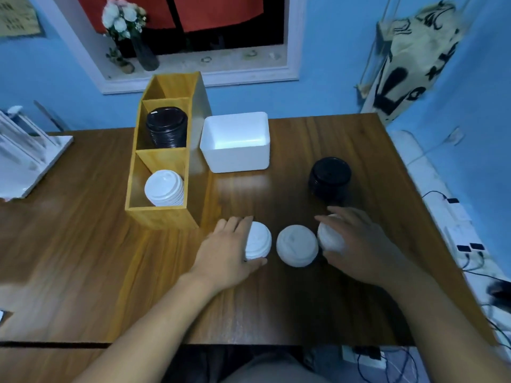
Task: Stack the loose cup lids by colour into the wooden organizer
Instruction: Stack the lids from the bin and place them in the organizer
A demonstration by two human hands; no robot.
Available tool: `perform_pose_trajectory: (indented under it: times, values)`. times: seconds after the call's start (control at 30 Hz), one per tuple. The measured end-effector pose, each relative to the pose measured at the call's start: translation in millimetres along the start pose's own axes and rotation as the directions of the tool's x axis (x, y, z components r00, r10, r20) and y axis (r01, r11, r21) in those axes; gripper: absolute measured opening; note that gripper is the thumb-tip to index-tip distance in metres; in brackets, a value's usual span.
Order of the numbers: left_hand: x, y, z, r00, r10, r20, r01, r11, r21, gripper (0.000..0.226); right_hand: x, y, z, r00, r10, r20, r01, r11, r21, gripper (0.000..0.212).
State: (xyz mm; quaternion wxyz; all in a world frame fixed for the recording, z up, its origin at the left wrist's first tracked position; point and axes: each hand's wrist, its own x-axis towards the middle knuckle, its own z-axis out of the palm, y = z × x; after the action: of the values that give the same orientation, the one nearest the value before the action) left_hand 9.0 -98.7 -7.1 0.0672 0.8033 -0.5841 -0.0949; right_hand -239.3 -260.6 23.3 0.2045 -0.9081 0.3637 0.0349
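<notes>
Here, from my remote seat on the head camera, both bare hands rest on white lids near the front edge of the brown wooden table (304, 139). My left hand (229, 250) lies over the left white lid stack (258, 240), fingers spread along its far side and thumb curled under its near side, so the hand cups it. My right hand (356, 244) wraps the right white lid stack (330, 237) in the same way, fingers arched over the top and thumb low at the front. Between the two, untouched and just apart from each, sits a middle white lid stack (297, 246).

Farther back, toward the table's right edge, a loose stack of black lids (329, 176) stands on the tabletop, clear of both hands. The wooden organizer (163, 214) runs front to back left of centre, its far end reaching the table's back edge. Its front compartment holds stacked white lids (164, 187), the middle one holds stacked black lids (166, 127), and the rear compartment shows only bare wood from this angle. Just to the organizer's right stands a white open box (235, 158). A white rack (30, 150) sits at the table's left edge.
</notes>
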Motion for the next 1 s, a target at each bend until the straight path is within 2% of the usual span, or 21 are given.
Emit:
perform_pose_trajectory:
  times: [0.1,0.2,0.3,0.4,0.5,0.57,0.63,0.7,0.77,0.9,0.97,1.0]
  values:
    - [4,12,0,0.999,0.042,-0.009,-0.043,0.999,-0.023,0.106,-6,6,4,1.0,0.007,0.018,-0.009,0.996,0.085,0.081]
    - [5,28,-9,0.993,0.113,-0.035,-0.114,0.992,-0.044,0.107,-9,13,4,0.996,0.02,-0.088,-0.006,0.989,0.15,0.08]
    - [2,50,-27,0.968,0.232,-0.097,-0.247,0.95,-0.192,0.105,-13,13,0,0.977,0.035,-0.209,0.035,0.946,0.322,0.08]
    - [0,76,-34,0.94,0.309,-0.145,-0.341,0.882,-0.326,0.106,-19,-2,-8,0.98,0.046,-0.194,0.09,0.765,0.638,0.076]
    - [2,93,-30,0.939,0.265,-0.219,-0.336,0.844,-0.418,0.103,-21,-24,-10,0.989,0.01,-0.145,0.118,0.525,0.843,0.067]
    - [3,93,-32,0.936,0.219,-0.275,-0.329,0.824,-0.462,0.092,-19,-34,-7,0.99,0.01,-0.14,0.12,0.454,0.883,0.067]
    - [2,89,-36,0.931,0.208,-0.299,-0.336,0.808,-0.484,0.085,-16,-40,-3,0.987,0.013,-0.16,0.138,0.44,0.888,0.065]
    - [-1,80,-38,0.917,0.204,-0.342,-0.356,0.806,-0.472,0.084,-14,-43,1,0.981,0.023,-0.191,0.166,0.401,0.901,0.062]
    - [-3,71,-37,0.904,0.16,-0.397,-0.353,0.803,-0.48,0.088,-12,-45,5,0.979,0.076,-0.191,0.158,0.314,0.936,0.065]
    - [-5,52,-37,0.896,0.05,-0.442,-0.305,0.792,-0.53,0.088,-4,-47,10,0.975,0.136,-0.177,0.126,0.32,0.939,0.064]
    - [-7,40,-34,0.896,-0.031,-0.444,-0.261,0.771,-0.581,0.088,2,-45,9,0.965,0.175,-0.195,0.108,0.412,0.905,0.07]
    - [-8,33,-31,0.896,-0.089,-0.436,-0.227,0.751,-0.62,0.089,4,-43,8,0.961,0.182,-0.209,0.092,0.501,0.86,0.073]
